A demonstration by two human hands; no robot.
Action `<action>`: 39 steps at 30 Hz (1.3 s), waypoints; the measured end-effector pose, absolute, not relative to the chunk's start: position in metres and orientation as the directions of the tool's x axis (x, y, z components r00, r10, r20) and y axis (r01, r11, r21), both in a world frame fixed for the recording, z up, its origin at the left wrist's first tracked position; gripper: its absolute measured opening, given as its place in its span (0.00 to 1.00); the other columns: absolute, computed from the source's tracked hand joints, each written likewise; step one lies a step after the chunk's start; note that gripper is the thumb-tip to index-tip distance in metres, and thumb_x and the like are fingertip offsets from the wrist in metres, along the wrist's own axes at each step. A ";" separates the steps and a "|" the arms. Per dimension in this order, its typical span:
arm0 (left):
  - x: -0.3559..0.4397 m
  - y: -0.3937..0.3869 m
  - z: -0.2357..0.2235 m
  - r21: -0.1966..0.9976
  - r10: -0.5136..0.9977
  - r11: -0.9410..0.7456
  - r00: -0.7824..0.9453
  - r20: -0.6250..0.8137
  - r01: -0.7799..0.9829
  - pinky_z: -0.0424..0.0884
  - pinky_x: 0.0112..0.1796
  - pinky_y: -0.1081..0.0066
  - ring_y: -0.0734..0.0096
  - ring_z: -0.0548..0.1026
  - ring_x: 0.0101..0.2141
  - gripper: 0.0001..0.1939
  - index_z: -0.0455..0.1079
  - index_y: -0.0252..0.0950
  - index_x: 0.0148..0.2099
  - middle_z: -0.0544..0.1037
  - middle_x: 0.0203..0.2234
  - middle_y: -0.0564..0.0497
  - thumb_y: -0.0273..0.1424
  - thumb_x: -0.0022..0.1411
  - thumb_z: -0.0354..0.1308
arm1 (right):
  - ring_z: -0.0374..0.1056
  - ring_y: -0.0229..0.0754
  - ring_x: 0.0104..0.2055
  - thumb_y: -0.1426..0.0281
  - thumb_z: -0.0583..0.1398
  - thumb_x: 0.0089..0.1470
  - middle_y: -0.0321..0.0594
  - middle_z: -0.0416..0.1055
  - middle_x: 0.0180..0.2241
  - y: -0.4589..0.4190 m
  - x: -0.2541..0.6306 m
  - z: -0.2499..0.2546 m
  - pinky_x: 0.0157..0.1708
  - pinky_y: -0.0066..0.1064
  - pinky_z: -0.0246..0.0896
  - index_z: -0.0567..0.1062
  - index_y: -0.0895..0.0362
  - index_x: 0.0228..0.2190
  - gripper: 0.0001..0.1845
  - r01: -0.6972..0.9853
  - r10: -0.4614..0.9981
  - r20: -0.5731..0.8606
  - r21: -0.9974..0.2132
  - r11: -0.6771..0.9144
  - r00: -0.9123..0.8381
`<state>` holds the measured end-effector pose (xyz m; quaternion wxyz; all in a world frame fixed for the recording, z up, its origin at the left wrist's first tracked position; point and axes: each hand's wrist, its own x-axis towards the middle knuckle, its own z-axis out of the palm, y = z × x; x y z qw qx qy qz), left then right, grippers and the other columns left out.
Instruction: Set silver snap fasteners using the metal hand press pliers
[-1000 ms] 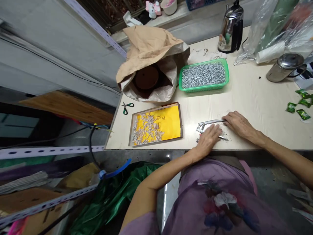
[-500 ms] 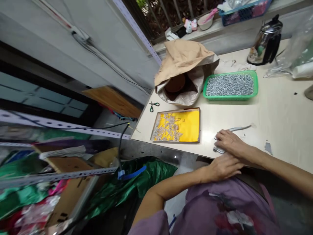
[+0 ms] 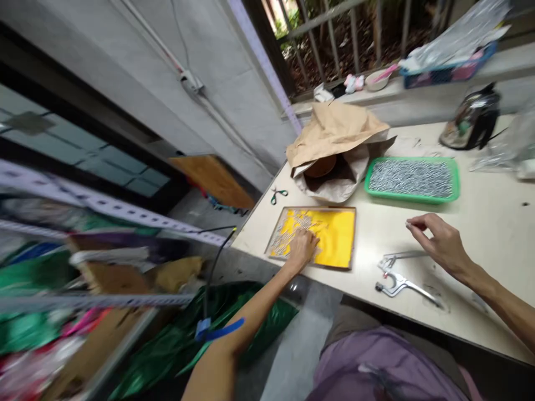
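Two bare hands: left hand (image 3: 303,249) curled down onto silver screws (image 3: 286,239) on yellow paper (image 3: 336,239), grip unclear; right hand (image 3: 441,242) half-curled, fingertips pinched above steel pliers (image 3: 401,283), cannot tell if holding anything.

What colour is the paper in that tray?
The paper is bright yellow, best seen in the head view.

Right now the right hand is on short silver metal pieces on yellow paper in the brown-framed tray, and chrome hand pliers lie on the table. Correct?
No: the left hand, not the right, is on the silver metal pieces on the yellow paper in the brown-framed tray; the chrome hand pliers do lie on the table, per the head view.
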<state>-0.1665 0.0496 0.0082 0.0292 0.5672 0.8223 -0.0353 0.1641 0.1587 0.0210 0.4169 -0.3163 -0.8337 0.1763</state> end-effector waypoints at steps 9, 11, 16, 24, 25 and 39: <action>-0.174 0.063 0.003 -0.232 0.940 0.206 -0.258 -0.222 0.951 0.69 0.40 0.68 0.57 0.75 0.44 0.17 0.75 0.29 0.41 0.78 0.39 0.38 0.21 0.65 0.44 | 0.68 0.41 0.31 0.68 0.57 0.59 0.43 0.72 0.34 0.260 0.183 0.084 0.35 0.36 0.67 0.78 0.56 0.41 0.12 0.606 0.759 0.605 -0.517 0.605 -0.242; -0.172 0.062 0.003 -0.267 0.945 0.177 -0.240 -0.224 0.947 0.69 0.39 0.68 0.57 0.76 0.43 0.17 0.75 0.28 0.41 0.78 0.39 0.38 0.20 0.64 0.44 | 0.69 0.41 0.33 0.66 0.55 0.61 0.43 0.71 0.35 0.246 0.188 0.085 0.36 0.37 0.68 0.77 0.55 0.43 0.14 0.580 0.754 0.607 -0.529 0.619 -0.251; -0.170 0.061 0.005 -0.279 0.944 0.141 -0.214 -0.252 0.950 0.70 0.39 0.67 0.56 0.76 0.43 0.18 0.74 0.28 0.44 0.77 0.40 0.37 0.20 0.65 0.42 | 0.70 0.42 0.35 0.66 0.52 0.64 0.42 0.71 0.35 0.173 0.209 0.062 0.37 0.37 0.70 0.78 0.54 0.42 0.15 0.480 0.758 0.500 -0.588 0.652 -0.418; -0.180 0.064 0.009 -0.196 0.926 0.144 -0.202 -0.319 0.970 0.68 0.41 0.68 0.58 0.76 0.42 0.16 0.74 0.27 0.39 0.77 0.39 0.37 0.22 0.66 0.43 | 0.72 0.41 0.37 0.70 0.50 0.64 0.43 0.72 0.35 0.104 0.238 0.015 0.36 0.33 0.71 0.77 0.55 0.40 0.15 0.481 0.741 0.364 -0.584 0.654 -0.564; -0.181 0.062 0.008 -0.181 0.932 0.137 -0.189 -0.310 0.974 0.68 0.41 0.68 0.59 0.76 0.42 0.16 0.74 0.28 0.38 0.77 0.39 0.37 0.22 0.65 0.44 | 0.72 0.41 0.37 0.70 0.50 0.64 0.43 0.72 0.35 0.102 0.239 0.013 0.36 0.33 0.71 0.76 0.54 0.40 0.15 0.479 0.744 0.370 -0.589 0.651 -0.556; -0.128 0.054 0.048 0.711 0.852 0.523 -0.309 -0.422 0.470 0.66 0.22 0.75 0.74 0.70 0.19 0.07 0.70 0.32 0.34 0.72 0.19 0.55 0.32 0.55 0.58 | 0.71 0.41 0.36 0.73 0.52 0.63 0.42 0.72 0.35 0.079 0.228 0.005 0.34 0.31 0.69 0.74 0.56 0.40 0.11 0.572 0.751 0.242 -0.519 0.636 -0.614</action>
